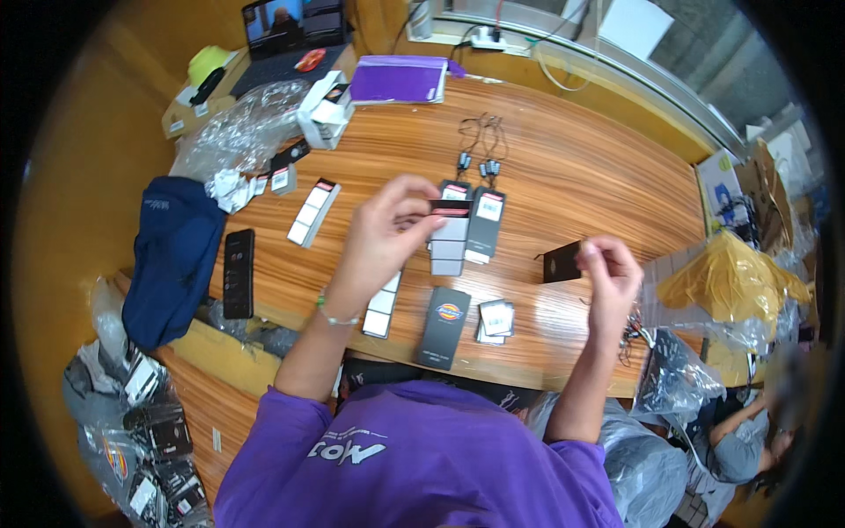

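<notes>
My left hand point(394, 222) is closed, with thumb and fingers pinching the black top end of a pale label strip point(449, 242) over the middle of the table. To the right, my right hand point(609, 275) grips a small black hang tag point(562, 262) by its edge. Partly behind the strip lie dark hang tags with white stickers, one of them a long grey tag point(487, 222) with a black cord point(482, 132). Nearer to me are a dark tag with an oval logo point(443, 326), a small stack of white stickers point(495, 321) and another label strip point(381, 308).
Left on the wooden table point(563, 158) lie a phone point(238, 273), a navy pouch point(172, 255) and a stack of label strips point(313, 213). Farther back are clear plastic point(246, 128), a laptop point(295, 40) and a purple folder point(396, 81). A yellow bag point(731, 277) sits at right.
</notes>
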Tool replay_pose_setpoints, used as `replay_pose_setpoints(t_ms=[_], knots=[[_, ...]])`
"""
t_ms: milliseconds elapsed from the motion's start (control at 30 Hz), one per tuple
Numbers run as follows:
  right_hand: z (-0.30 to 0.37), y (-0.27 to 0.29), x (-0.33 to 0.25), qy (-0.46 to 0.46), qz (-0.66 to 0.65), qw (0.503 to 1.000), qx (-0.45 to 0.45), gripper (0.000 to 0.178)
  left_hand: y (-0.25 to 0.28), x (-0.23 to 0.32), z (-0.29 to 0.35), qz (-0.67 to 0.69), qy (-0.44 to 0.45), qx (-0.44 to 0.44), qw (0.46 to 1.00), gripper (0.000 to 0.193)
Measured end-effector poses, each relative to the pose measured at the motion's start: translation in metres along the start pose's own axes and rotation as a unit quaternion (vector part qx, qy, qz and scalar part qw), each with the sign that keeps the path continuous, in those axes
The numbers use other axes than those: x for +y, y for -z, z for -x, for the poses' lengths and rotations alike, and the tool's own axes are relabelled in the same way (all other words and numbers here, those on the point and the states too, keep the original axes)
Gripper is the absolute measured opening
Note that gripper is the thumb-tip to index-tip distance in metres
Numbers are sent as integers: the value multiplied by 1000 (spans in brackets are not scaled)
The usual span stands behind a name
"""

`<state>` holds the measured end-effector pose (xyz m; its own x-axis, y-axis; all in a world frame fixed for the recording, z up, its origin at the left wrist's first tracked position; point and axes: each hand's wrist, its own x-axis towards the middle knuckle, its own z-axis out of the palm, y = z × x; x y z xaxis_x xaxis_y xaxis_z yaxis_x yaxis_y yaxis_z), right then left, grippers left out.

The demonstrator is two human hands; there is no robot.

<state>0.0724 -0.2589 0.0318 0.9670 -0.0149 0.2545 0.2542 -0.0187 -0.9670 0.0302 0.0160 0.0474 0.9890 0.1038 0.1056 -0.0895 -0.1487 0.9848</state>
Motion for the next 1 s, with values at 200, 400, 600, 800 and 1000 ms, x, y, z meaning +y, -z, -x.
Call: replay_pose_setpoints(t_ms=[200, 400, 600, 800, 1000], knots=[[3, -32, -13, 139, 178, 973, -39, 4, -77, 7, -27, -67, -108, -41, 991, 20], [-1, -30, -11, 138, 193, 971, -2, 4, -95, 13, -27, -60, -122, -85, 987, 20], [-3, -28, -12, 114, 199, 973, -13, 5, -95, 12, -28, -66, -135, -83, 985, 17], [-3, -28, 7, -32, -3, 999, -29, 6, -93, 14, -26, -50, -100, -89, 990, 17], [-3, -35, 2, -61, -67, 995, -40, 7, -89, 14, -22, -76, -155, -59, 983, 15]])
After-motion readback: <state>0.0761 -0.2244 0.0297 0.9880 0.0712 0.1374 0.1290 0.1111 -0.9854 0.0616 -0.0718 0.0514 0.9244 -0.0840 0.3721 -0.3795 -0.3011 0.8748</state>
